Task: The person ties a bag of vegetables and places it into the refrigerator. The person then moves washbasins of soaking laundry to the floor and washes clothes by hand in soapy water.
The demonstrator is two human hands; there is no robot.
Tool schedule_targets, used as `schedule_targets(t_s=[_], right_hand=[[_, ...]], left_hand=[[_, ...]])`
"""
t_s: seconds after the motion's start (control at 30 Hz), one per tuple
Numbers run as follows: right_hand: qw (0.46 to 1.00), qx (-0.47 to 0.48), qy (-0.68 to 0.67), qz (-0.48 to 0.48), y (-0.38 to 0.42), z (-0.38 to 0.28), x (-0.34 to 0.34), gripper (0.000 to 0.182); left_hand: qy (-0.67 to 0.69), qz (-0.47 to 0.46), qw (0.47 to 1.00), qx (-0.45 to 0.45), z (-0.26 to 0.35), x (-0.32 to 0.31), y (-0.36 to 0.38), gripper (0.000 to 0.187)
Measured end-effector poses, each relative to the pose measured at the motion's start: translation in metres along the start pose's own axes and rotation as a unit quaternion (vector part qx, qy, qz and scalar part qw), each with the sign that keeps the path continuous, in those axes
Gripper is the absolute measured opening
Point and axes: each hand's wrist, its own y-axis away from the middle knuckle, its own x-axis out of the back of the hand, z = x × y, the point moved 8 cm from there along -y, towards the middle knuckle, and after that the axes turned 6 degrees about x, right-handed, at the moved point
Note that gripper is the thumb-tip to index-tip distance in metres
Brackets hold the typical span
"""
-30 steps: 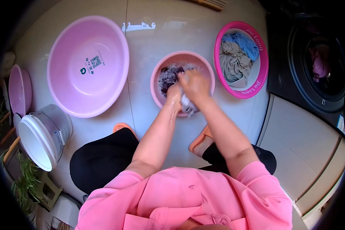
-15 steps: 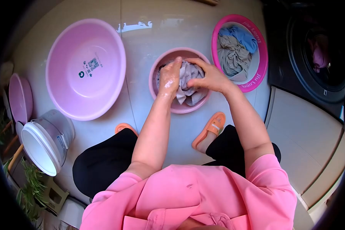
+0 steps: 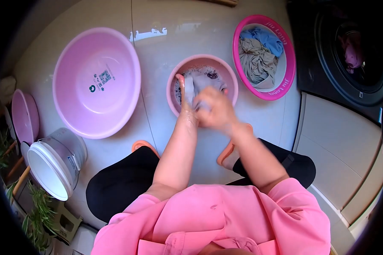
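A small pink basin [image 3: 231,75] on the floor holds sudsy water and a wet grey-lilac garment [image 3: 205,81]. My left hand [image 3: 186,105], wet, is at the basin's near left side with part of the garment lying across it; its fingers are partly covered by the cloth. My right hand [image 3: 218,106], smeared by motion, is closed on the garment over the basin's near rim, close to my left wrist. The rest of the garment hangs down into the suds.
A large pink basin [image 3: 72,100] stands at left, above a tilted white bucket [image 3: 74,146] and a smaller pink basin [image 3: 27,114]. At right, a magenta-rimmed basin [image 3: 241,74] holds blue and beige clothes beside a dark front-loading washing machine [image 3: 304,51]. Plants stand lower left.
My right hand has moved from the garment's right side down toward my left wrist and closed on the cloth. The garment is drawn nearer me, showing suds behind it.
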Motion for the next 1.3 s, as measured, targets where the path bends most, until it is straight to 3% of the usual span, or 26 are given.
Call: schedule_targets(t_s=[0.07, 0.1, 0.13, 0.17, 0.2, 0.27, 0.33, 0.4, 0.47, 0.5, 0.53, 0.57, 0.6, 0.67, 0.7, 0.73, 0.8, 0.87, 0.9, 0.93, 1.0, 1.07, 1.13, 1.2, 1.23, 1.3], right_hand=[[0.999, -0.031, 0.024, 0.001, 0.01, -0.02, -0.012, 0.018], [0.996, -0.047, 0.072, -0.008, 0.007, -0.018, -0.016, 0.021], [0.991, -0.064, 0.119, -0.017, 0.007, -0.015, -0.018, 0.026], [0.994, -0.031, 0.089, 0.054, 0.003, 0.009, -0.019, 0.03], [0.994, -0.034, 0.089, 0.054, -0.002, 0.032, -0.024, 0.03], [0.973, -0.111, 0.173, 0.104, -0.005, 0.072, -0.013, 0.026], [0.969, -0.093, 0.182, 0.141, 0.002, 0.045, -0.016, 0.027], [0.963, -0.075, 0.187, 0.179, 0.008, 0.029, -0.015, 0.028], [0.981, 0.015, 0.14, 0.135, 0.011, 0.023, -0.021, 0.031], [0.961, -0.039, 0.261, 0.083, 0.009, 0.064, -0.026, 0.033], [0.961, -0.039, 0.261, 0.084, 0.002, 0.073, -0.018, 0.033], [0.962, -0.094, 0.238, 0.095, -0.004, 0.087, -0.007, 0.033], [0.959, -0.152, 0.214, 0.106, -0.004, 0.097, -0.001, 0.033], [0.957, -0.089, 0.253, 0.113, 0.001, 0.067, -0.015, 0.035], [0.97, -0.066, 0.178, 0.153, 0.007, 0.051, -0.01, 0.035], [0.976, -0.041, 0.1, 0.19, 0.01, 0.04, -0.006, 0.035], [0.974, -0.118, 0.113, 0.155, 0.012, 0.086, -0.003, 0.031], [0.959, -0.208, 0.138, 0.133, 0.009, 0.124, 0.016, 0.028], [0.976, -0.192, 0.059, 0.087, 0.007, 0.144, 0.01, 0.037], [0.977, -0.188, 0.056, 0.087, 0.006, 0.132, 0.006, 0.037], [0.985, -0.122, -0.123, -0.003, 0.014, 0.085, -0.019, 0.056], [0.99, -0.126, -0.039, -0.049, 0.02, 0.06, -0.017, 0.069], [0.957, -0.262, -0.092, -0.081, 0.034, 0.082, -0.022, 0.068], [0.967, -0.247, -0.025, -0.063, 0.035, 0.067, -0.013, 0.06], [0.969, -0.216, 0.054, -0.107, 0.027, 0.042, -0.005, 0.055], [0.963, -0.181, 0.131, -0.152, 0.026, 0.022, -0.006, 0.05]], left_hand=[[-0.022, 0.073, 0.994, 0.084, -0.014, 0.037, -0.01, 0.062], [-0.023, 0.073, 0.993, 0.085, -0.02, 0.052, -0.015, 0.062], [-0.088, 0.081, 0.992, -0.031, -0.009, 0.064, -0.015, 0.048], [-0.152, 0.09, 0.974, -0.146, 0.0, 0.072, -0.012, 0.035], [-0.151, 0.091, 0.974, -0.143, -0.002, 0.063, -0.013, 0.035], [-0.036, 0.233, 0.968, -0.091, -0.002, 0.055, -0.011, 0.025], [-0.003, 0.223, 0.973, -0.052, -0.005, 0.068, -0.007, 0.024], [-0.038, -0.073, 0.995, -0.057, -0.005, 0.057, -0.011, 0.028], [-0.065, -0.115, 0.989, -0.061, -0.013, 0.049, -0.013, 0.026], [-0.062, 0.044, 0.994, -0.083, -0.017, 0.059, -0.02, 0.022], [-0.06, 0.201, 0.972, -0.107, -0.017, 0.068, -0.014, 0.019], [-0.042, 0.247, 0.965, -0.082, -0.02, 0.051, -0.002, 0.015], [-0.042, 0.246, 0.965, -0.081, -0.017, 0.06, -0.005, 0.015], [-0.033, 0.082, 0.992, -0.085, -0.007, 0.084, -0.027, 0.019], [-0.058, -0.033, 0.997, -0.039, -0.011, 0.064, -0.021, 0.024], [-0.059, -0.03, 0.997, -0.043, -0.015, 0.057, -0.025, 0.024], [-0.057, 0.22, 0.969, -0.101, -0.021, 0.067, -0.019, 0.024], [-0.058, 0.176, 0.98, -0.07, -0.03, 0.071, -0.032, 0.025], [-0.084, 0.185, 0.976, -0.079, -0.027, 0.071, -0.031, 0.027], [-0.111, 0.192, 0.971, -0.091, -0.017, 0.06, -0.026, 0.029], [-0.08, 0.2, 0.972, -0.092, -0.006, 0.048, -0.014, 0.039], [0.015, 0.128, 0.991, -0.044, -0.005, 0.034, -0.015, 0.049], [0.029, 0.14, 0.988, -0.051, -0.001, 0.032, -0.015, 0.056], [0.034, 0.136, 0.99, 0.003, -0.008, 0.031, -0.013, 0.054], [0.015, 0.178, 0.984, 0.018, -0.011, 0.053, -0.017, 0.053], [0.014, 0.143, 0.988, 0.058, -0.017, 0.056, -0.014, 0.051]])
